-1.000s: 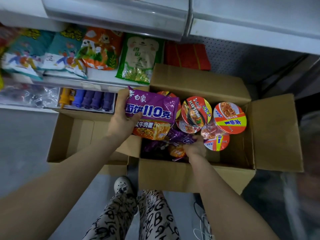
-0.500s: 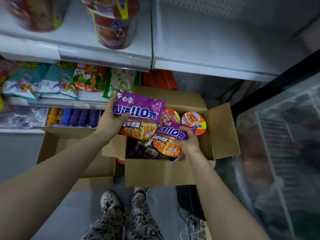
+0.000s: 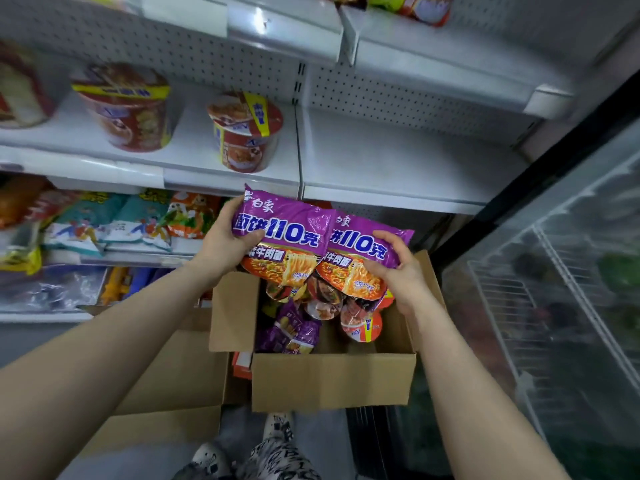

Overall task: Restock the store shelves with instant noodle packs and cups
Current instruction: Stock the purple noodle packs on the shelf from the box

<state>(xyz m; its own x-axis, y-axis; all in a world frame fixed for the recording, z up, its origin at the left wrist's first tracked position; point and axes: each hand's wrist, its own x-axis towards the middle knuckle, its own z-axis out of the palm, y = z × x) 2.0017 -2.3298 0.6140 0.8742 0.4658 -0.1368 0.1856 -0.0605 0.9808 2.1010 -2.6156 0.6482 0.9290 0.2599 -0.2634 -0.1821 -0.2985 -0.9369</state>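
My left hand [image 3: 225, 244] grips a purple instant noodle pack [image 3: 284, 233] by its left edge. Right beside it, my right hand [image 3: 398, 268] grips a second purple noodle pack [image 3: 360, 258] from the right. Both packs hang side by side above the open cardboard box [image 3: 332, 379], just below the front of the white shelf [image 3: 391, 161]. Inside the box lie more purple packs [image 3: 294, 334] and red noodle cups [image 3: 362, 327]. On the shelf's left part stand two red noodle cups [image 3: 246, 133], [image 3: 128, 105].
Snack bags [image 3: 138, 220] fill the lower shelf at left. A second, open cardboard box [image 3: 173, 375] lies left of the first. A glass-door cooler [image 3: 561, 289] stands at the right. The shelf's right half [image 3: 415, 157] is bare. My feet [image 3: 277, 424] are below the box.
Both hands rose out of the box. My right hand lifted a second purple pack and brought it level with the left one. The view tilted up toward the shelf.
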